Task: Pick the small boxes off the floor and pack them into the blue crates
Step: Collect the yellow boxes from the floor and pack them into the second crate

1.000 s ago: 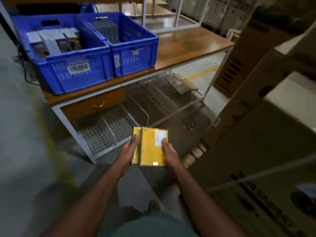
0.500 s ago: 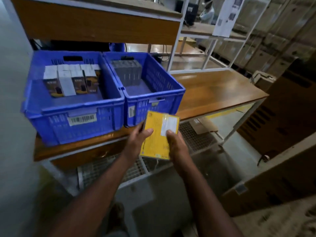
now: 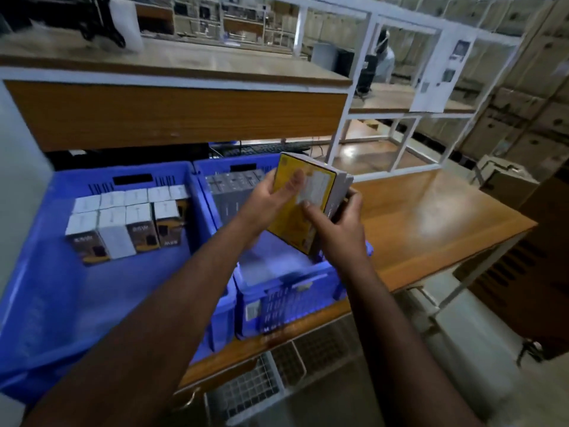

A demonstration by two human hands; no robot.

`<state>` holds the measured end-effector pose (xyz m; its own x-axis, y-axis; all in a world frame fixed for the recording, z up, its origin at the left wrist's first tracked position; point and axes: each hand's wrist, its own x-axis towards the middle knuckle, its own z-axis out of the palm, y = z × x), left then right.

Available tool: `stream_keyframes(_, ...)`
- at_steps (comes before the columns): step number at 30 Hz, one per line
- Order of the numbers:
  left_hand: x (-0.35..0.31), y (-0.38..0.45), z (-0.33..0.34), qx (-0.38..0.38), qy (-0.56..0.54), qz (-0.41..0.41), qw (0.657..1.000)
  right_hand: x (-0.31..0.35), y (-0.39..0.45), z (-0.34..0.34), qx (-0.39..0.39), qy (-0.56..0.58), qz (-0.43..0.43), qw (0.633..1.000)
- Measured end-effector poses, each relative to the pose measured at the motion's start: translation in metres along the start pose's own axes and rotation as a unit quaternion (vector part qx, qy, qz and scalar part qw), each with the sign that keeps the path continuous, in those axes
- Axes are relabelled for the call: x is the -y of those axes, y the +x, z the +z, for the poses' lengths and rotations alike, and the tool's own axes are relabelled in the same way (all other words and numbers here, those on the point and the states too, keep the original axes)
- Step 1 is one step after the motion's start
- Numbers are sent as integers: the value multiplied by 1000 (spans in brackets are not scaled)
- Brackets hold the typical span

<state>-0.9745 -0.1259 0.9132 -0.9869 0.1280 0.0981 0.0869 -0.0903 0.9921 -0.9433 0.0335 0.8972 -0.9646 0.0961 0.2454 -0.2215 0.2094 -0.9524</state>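
- The yellow boxes (image 3: pixel 303 208) are now up over the right blue crate (image 3: pixel 286 298), not down by the table edge like before.
- The left hand (image 3: pixel 271 195) and right hand (image 3: pixel 335 229) both grip the boxes.
- I think they go in next, beside the grey boxes (image 3: pixel 229 192).
- The view is now closer to the crates.

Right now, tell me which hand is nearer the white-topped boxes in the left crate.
Left. The left hand grips the yellow boxes on their side toward the white-topped boxes in the left crate; the right hand holds them on the far side.
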Motion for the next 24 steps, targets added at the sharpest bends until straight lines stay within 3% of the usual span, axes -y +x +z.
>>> stream_keyframes(4,2,47,-21,-28,90,-113,989,-18,44,18,0,-149,-33,988)
stream_keyframes(7,10,82,-27,-18,44,-204,978,-29,78,27,23,-194,-50,979)
stream_keyframes(12,28,143,-8,-68,4,-163,984,-52,142,22,82,-213,-31,973)
stream_keyframes(16,49,182,-7,-66,77,-172,980,-78,176,12,98,-236,0,967)
stream_keyframes(18,63,200,-14,-118,116,-151,975,-92,184,15,75,-215,34,973)
stream_keyframes(20,82,217,-30,-184,265,-68,944,-105,188,26,55,-186,65,979)
stream_keyframes(21,93,222,-40,-180,373,-32,909,-111,190,32,47,-171,73,981)
stream_keyframes(24,124,231,-59,-54,602,-37,796,-126,192,59,3,-115,96,989)
